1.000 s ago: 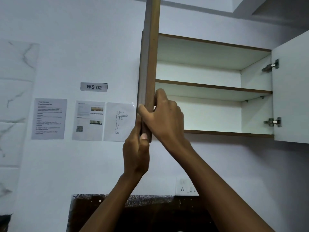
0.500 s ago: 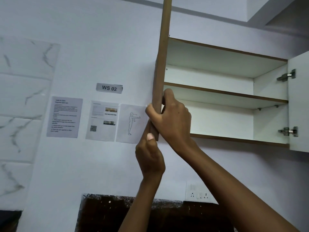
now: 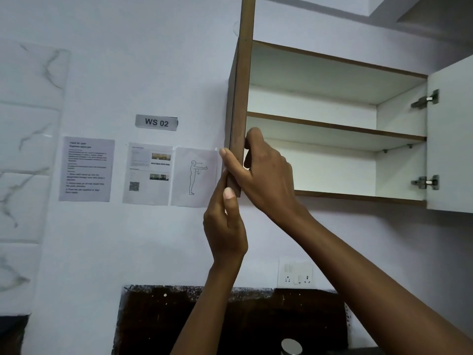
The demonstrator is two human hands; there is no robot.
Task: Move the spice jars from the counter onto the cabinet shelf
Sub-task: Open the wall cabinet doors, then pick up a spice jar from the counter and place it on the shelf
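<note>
The wall cabinet stands open and both shelves are bare: the middle shelf (image 3: 332, 129) and the bottom shelf (image 3: 358, 197). Its brown left door (image 3: 242, 98) shows edge-on. My right hand (image 3: 266, 175) wraps around the door's lower edge, fingers inside, thumb outside. My left hand (image 3: 225, 226) is just below, pinching the door's bottom corner with the thumb pressed on it. A round silver jar lid (image 3: 291, 346) peeks in at the bottom edge, between my forearms. The rest of that jar and the counter are out of view.
The right door (image 3: 450, 137) hangs open, white inside, with two hinges. Paper sheets (image 3: 151, 174) and a "WS 02" label (image 3: 156, 122) are on the wall to the left. A socket plate (image 3: 295, 275) sits above a dark backsplash (image 3: 158, 319).
The left door has swung a little wider with both hands still on its lower edge. The view has dropped, bringing the jar lid into sight.
</note>
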